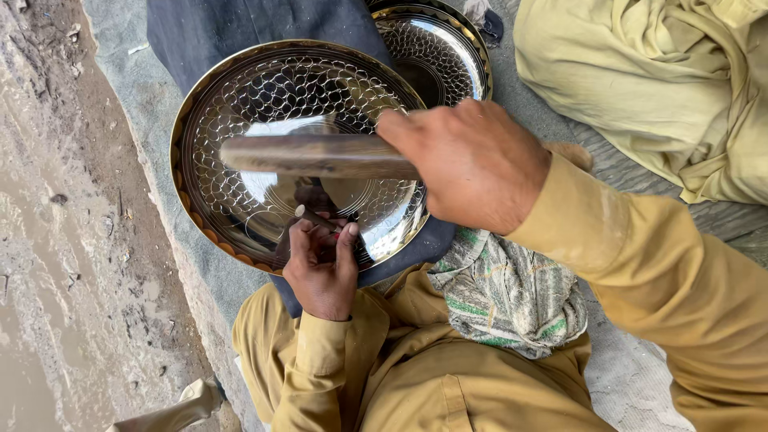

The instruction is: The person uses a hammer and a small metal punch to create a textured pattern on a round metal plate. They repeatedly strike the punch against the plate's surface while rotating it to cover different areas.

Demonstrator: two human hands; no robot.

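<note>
On the dark cloth (208,32) over the lap, a shiny patterned tray (240,120) is lying flat, tilted a bit toward the camera. The left hand (322,268) is pinching a small punch (314,218) between thumb and fingertips, tip resting on the tray near its lower rim. The right hand (472,164) is gripping a hammer (312,156) with fingers wrapped tight, holding it over the tray's middle. A second tray (448,48) is sitting just behind.

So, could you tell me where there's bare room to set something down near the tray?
Free: grey mat strip left of the patterned tray, beside muddy ground. Crowded: left hand with punch, right hand with hammer, second tray.
</note>
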